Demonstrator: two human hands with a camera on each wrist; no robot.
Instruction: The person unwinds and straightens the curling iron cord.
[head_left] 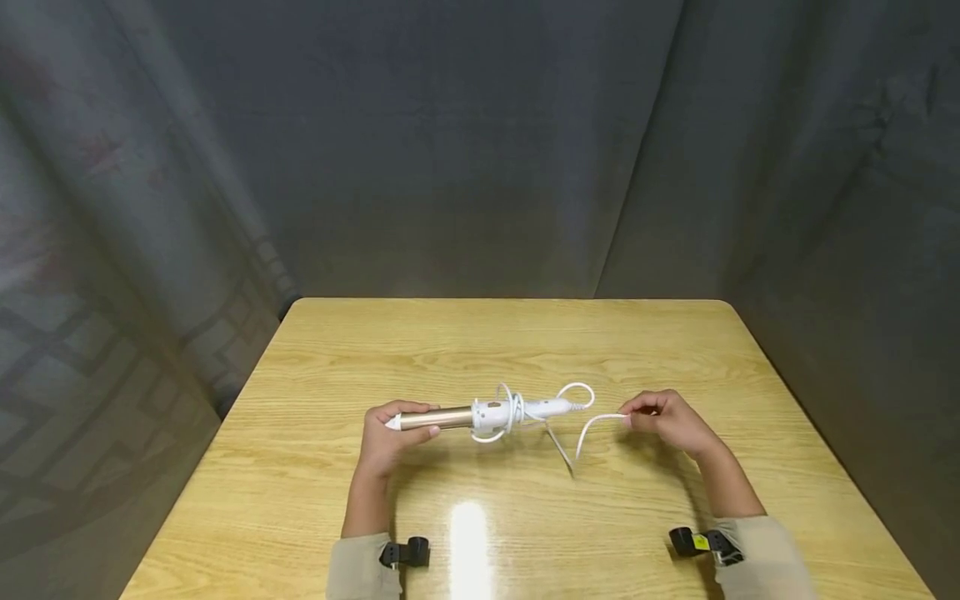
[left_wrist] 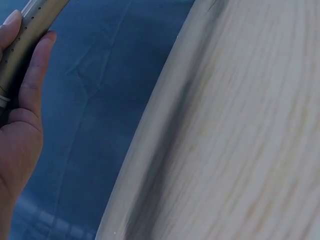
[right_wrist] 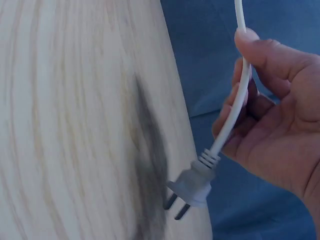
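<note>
A wooden desk [head_left: 375, 350] stands in a corner of dark grey cloth [head_left: 450, 150] that hangs close behind its far edge and along both sides. The left hand [head_left: 390, 433] is curled round the gold barrel of a curling iron [head_left: 480, 415], thumb under and fingers over, holding it level just above the desk near the middle, tip pointing left. The right hand [head_left: 667, 421], well apart from the left, pinches the white cord [head_left: 592, 425] between thumb and fingers a little above its plug [right_wrist: 192, 186]; the plug hangs free below the hand with its two prongs bare. Between the hands the cord loops several times round the iron's white handle, then trails in a slack arc across to the right hand. Bare wood lies on all sides of the hands, with the widest stretch toward the far rounded corners and a bright glare spot near the front edge.
</note>
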